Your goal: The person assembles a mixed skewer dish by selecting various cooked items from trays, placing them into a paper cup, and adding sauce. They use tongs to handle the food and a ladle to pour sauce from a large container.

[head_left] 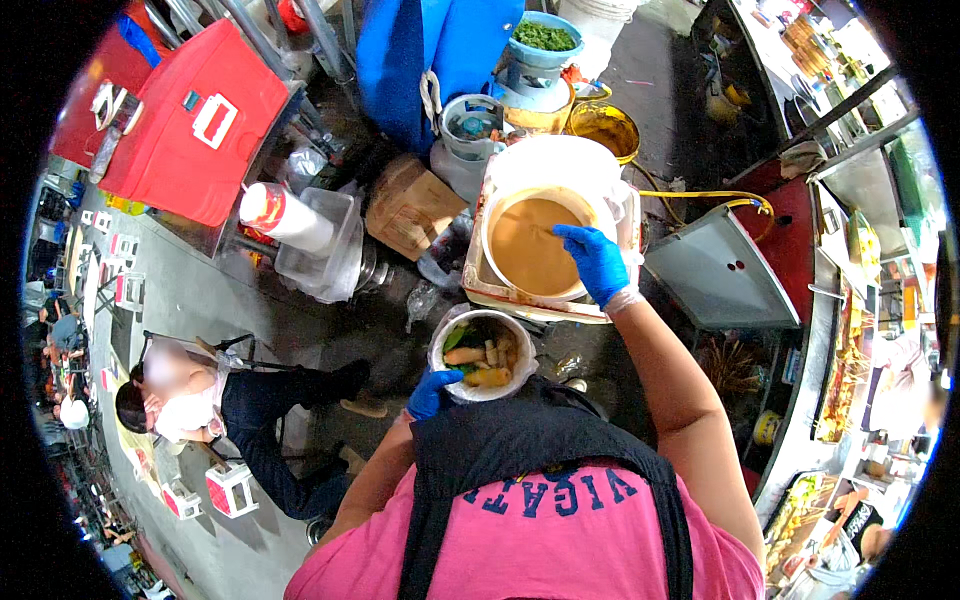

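My left hand (431, 394), in a blue glove, grips the near left rim of a white bowl (527, 377) lined with a thin plastic bag. Inside the bowl lie pieces of food (487, 356): pale and orange chunks with some green leaves. My right hand (592, 258), also gloved in blue, is over the right side of a big white bucket (592, 160). Its fingers are closed at the surface of a thick brown sauce (530, 250). A thin dark shape shows at the fingertips, too small to name. The bucket stands in a dirty white square container (475, 290).
Beyond the bucket are a yellow pail (632, 140), a blue basin of chopped greens (548, 38) and a grey gas cylinder (455, 165). A cardboard box (412, 205) and clear plastic tub (340, 215) stand left. A person (265, 400) sits at lower left. Food counters line the right.
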The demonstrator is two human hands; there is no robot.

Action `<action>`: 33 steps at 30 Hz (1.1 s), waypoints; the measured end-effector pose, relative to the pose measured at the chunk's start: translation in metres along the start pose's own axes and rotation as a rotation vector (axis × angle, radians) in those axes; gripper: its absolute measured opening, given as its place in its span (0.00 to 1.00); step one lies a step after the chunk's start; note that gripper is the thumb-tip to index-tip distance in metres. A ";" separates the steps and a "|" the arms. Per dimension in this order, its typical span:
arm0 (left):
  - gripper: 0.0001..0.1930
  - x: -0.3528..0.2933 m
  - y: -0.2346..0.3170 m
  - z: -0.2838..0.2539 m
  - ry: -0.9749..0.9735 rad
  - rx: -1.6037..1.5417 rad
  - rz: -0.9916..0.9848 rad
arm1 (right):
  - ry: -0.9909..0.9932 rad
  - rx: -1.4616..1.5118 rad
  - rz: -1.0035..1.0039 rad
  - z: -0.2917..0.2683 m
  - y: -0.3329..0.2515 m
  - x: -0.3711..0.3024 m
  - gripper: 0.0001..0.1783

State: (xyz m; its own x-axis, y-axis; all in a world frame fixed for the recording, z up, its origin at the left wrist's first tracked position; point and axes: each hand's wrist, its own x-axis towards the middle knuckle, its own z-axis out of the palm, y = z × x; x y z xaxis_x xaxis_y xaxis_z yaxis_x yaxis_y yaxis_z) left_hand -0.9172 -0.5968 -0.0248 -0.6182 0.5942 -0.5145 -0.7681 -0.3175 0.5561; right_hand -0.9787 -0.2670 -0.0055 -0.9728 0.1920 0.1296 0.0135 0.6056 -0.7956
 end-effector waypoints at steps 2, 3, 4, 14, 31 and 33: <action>0.26 0.008 0.000 -0.006 0.021 0.042 -0.048 | -0.024 -0.208 -0.225 0.001 -0.001 0.005 0.14; 0.24 0.010 -0.001 -0.009 0.030 0.063 -0.072 | -0.072 -0.327 -0.222 -0.003 -0.002 0.003 0.13; 0.24 0.012 0.000 -0.011 0.011 0.057 -0.096 | -0.122 -0.444 -0.221 -0.011 -0.007 0.002 0.13; 0.35 0.032 -0.016 -0.016 -0.012 -0.101 -0.168 | -0.061 -0.098 0.116 -0.025 -0.018 -0.038 0.08; 0.32 0.042 -0.021 0.002 -0.020 -0.140 -0.116 | 0.087 0.320 0.297 0.003 0.006 -0.027 0.13; 0.32 0.047 -0.027 -0.010 0.024 -0.073 -0.165 | 0.005 0.096 0.222 0.006 -0.015 -0.027 0.12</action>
State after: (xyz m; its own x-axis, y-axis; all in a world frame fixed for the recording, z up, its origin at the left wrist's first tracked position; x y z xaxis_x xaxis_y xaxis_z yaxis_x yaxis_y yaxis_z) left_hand -0.9272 -0.5678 -0.0705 -0.4863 0.6251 -0.6106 -0.8688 -0.2707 0.4147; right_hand -0.9540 -0.2859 -0.0005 -0.9473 0.3162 -0.0525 0.2050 0.4715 -0.8577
